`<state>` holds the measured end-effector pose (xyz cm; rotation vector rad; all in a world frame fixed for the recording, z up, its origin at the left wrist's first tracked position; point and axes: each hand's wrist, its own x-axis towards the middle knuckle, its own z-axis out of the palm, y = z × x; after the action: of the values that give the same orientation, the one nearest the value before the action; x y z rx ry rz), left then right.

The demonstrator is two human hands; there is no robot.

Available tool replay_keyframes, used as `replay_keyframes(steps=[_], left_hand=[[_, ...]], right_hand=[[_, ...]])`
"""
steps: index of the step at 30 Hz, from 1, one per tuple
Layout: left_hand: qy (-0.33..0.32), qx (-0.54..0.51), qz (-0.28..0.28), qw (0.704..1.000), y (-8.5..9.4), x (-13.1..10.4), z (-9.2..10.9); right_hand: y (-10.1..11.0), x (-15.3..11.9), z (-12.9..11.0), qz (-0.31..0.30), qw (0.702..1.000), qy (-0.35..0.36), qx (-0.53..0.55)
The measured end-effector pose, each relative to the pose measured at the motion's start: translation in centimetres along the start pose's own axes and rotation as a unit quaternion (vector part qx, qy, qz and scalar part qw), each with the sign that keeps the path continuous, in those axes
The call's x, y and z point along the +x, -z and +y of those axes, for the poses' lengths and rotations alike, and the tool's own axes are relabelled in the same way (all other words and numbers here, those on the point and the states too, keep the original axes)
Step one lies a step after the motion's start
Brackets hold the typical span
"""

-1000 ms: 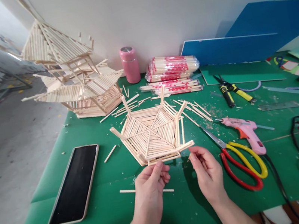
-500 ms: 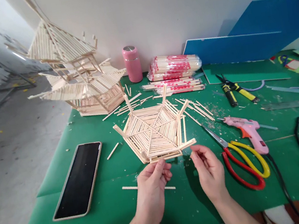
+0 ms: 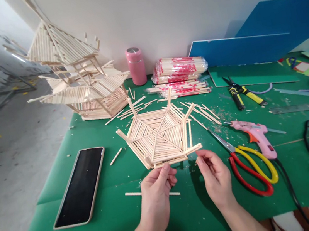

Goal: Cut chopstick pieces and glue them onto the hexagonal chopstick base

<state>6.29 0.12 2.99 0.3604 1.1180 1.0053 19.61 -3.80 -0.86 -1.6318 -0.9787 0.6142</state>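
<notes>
A hexagonal base made of wooden sticks (image 3: pixel 157 132) lies on the green table, with short posts standing up at its corners. My left hand (image 3: pixel 156 193) is closed at its front edge, thumb and index finger pinched at a wooden stick (image 3: pixel 177 161) along that side. Just right of the front right corner, my right hand (image 3: pixel 217 176) is held in a pinch, apart from the base; whatever is between those fingertips is too small to make out. Partly behind my left hand, a loose stick (image 3: pixel 133 193) lies on the table.
Scissors (image 3: pixel 249 167) and a pink glue gun (image 3: pixel 252 133) lie to the right, pliers (image 3: pixel 241 92) beyond. A phone (image 3: pixel 79 188) rests left. At the back stand a stick pagoda (image 3: pixel 78 80), a pink flask (image 3: pixel 136 66) and wrapped stick bundles (image 3: pixel 179 68). Loose sticks (image 3: pixel 207 113) lie around.
Both hands hold nearly the same pose and place. The whole view has shifted very slightly; nothing on the table has visibly moved.
</notes>
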Motion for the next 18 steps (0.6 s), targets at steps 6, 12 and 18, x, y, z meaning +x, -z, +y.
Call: replay_keyframes(steps=[6,12,18], left_hand=[[-0.003,0.006,0.009,1.000,-0.18,0.12,0.08],[-0.007,0.007,0.005,1.000,-0.16,0.25,0.06],[-0.005,0.012,0.003,1.000,-0.11,0.33,-0.02]], right_hand=[[-0.01,0.06,-0.11,-0.003,1.000,0.002,0.000],[0.01,0.09,-0.13,-0.009,1.000,0.006,0.003],[-0.02,0.12,-0.30,-0.010,1.000,0.009,0.008]])
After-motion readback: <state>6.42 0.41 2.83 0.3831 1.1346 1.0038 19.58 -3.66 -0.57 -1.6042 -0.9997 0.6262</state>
